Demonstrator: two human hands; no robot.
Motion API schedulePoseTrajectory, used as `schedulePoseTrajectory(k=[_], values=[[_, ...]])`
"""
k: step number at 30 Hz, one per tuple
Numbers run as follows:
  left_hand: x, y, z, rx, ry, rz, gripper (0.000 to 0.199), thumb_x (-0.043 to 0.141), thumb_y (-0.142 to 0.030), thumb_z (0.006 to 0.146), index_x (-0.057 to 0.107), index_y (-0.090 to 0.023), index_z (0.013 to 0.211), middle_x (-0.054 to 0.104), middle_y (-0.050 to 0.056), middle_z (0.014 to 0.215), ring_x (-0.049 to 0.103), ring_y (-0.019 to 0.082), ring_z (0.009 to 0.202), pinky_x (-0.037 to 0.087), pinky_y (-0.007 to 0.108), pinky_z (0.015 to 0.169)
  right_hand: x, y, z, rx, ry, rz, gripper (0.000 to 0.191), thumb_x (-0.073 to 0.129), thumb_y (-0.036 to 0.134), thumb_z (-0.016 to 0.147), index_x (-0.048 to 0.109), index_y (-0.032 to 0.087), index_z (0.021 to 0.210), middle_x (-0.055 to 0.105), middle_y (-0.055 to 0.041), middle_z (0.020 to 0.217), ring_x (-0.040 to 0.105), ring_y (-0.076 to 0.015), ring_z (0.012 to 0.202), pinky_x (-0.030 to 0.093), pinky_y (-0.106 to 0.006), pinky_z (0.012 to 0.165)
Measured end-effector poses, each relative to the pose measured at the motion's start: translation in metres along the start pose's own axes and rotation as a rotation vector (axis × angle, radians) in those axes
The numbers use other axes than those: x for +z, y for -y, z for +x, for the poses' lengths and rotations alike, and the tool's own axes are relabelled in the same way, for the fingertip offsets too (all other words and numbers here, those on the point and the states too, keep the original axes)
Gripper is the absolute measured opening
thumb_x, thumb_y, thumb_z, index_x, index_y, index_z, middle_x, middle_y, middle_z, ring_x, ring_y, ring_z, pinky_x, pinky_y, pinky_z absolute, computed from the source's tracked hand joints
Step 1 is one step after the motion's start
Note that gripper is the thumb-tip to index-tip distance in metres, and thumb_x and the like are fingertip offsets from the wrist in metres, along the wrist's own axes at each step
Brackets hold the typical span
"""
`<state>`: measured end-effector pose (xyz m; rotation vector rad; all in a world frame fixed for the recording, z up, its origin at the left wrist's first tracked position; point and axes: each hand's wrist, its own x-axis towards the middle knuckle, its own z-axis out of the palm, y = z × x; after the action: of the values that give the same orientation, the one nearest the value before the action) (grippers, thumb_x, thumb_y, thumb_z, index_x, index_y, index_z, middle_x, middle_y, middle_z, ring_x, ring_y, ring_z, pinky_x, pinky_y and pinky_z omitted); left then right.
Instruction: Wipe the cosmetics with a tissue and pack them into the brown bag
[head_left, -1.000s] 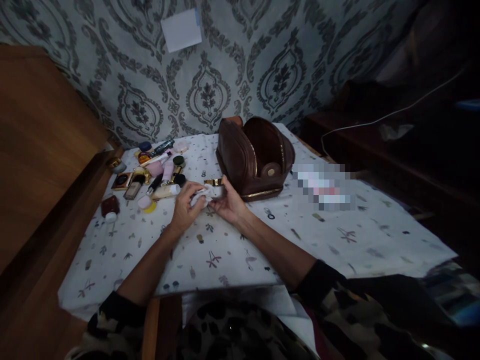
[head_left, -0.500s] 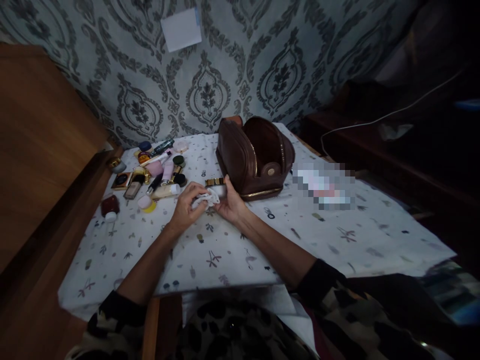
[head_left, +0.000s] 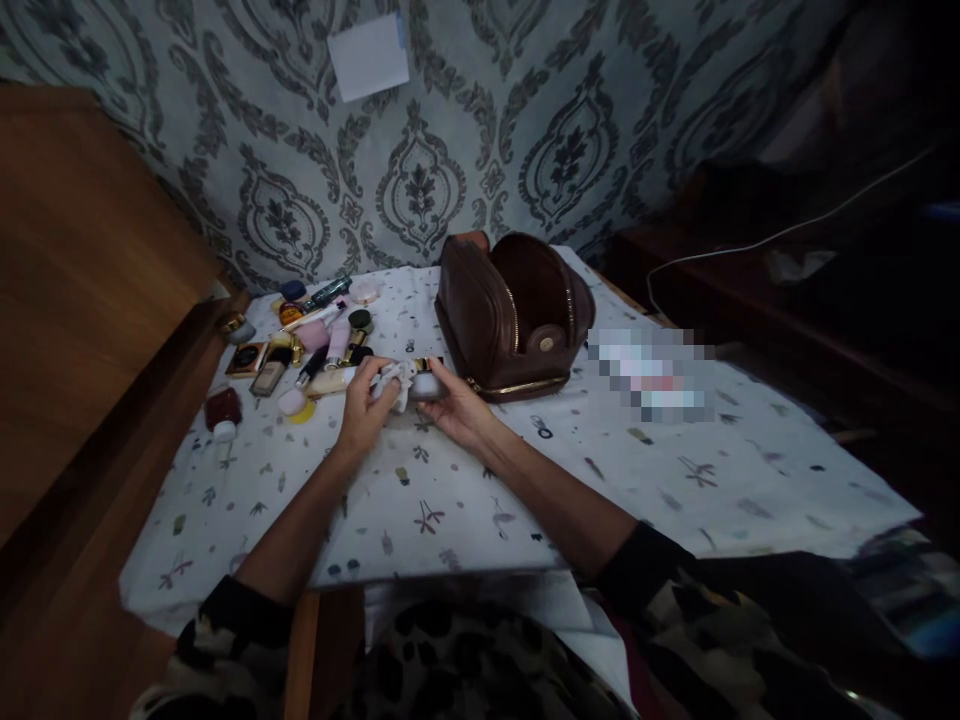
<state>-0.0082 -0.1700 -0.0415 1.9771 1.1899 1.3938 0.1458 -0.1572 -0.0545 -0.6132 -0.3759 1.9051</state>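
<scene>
Crumpled white tissue (head_left: 395,384) is gripped in my left hand (head_left: 364,408), its fingers curled round it. My right hand (head_left: 461,410) holds a small jar (head_left: 427,385) with a shiny gold lid, and the tissue touches the jar's left side. Behind and to the right of my hands stands a brown leather bag (head_left: 480,320) with its gold zip undone and its top gaping. Several cosmetics lie to the left of my hands, among them a cream tube (head_left: 330,381), a yellow and pink jar (head_left: 295,405) and a dark red bottle (head_left: 223,408).
A patterned white cloth (head_left: 480,510) covers the table. Blurred-out flat items (head_left: 652,375) lie right of the bag. Wooden furniture (head_left: 90,260) stands at the left, and a white cable (head_left: 765,240) runs at the right.
My left hand has shifted a little to the left with the tissue. The jar in my right hand is turned slightly and shows more of its side.
</scene>
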Motion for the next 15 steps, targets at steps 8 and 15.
schedulePoseTrajectory(k=[8, 15], values=[[-0.0017, -0.0047, 0.0007, 0.114, 0.203, -0.058, 0.013, 0.059, -0.026, 0.085, 0.064, -0.02, 0.094, 0.063, 0.006, 0.096, 0.058, 0.021, 0.093, 0.046, 0.033, 0.082, -0.0064, 0.0041, 0.0067, 0.026, -0.029, 0.103, 0.023, 0.066, 0.04, 0.09, 0.065, 0.017, 0.091, 0.072, -0.0006, 0.075, 0.066, -0.0129, 0.064, 0.057, -0.023, 0.056], [-0.0022, 0.0049, 0.0016, -0.039, -0.014, 0.0, 0.014, 0.058, -0.028, 0.087, 0.062, -0.02, 0.098, 0.057, 0.002, 0.091, 0.056, 0.018, 0.086, 0.043, 0.028, 0.074, -0.0021, 0.0021, 0.0023, 0.049, -0.005, 0.045, 0.024, 0.055, 0.038, 0.097, 0.064, 0.017, 0.088, 0.073, -0.0016, 0.074, 0.067, -0.0148, 0.063, 0.057, -0.025, 0.049]])
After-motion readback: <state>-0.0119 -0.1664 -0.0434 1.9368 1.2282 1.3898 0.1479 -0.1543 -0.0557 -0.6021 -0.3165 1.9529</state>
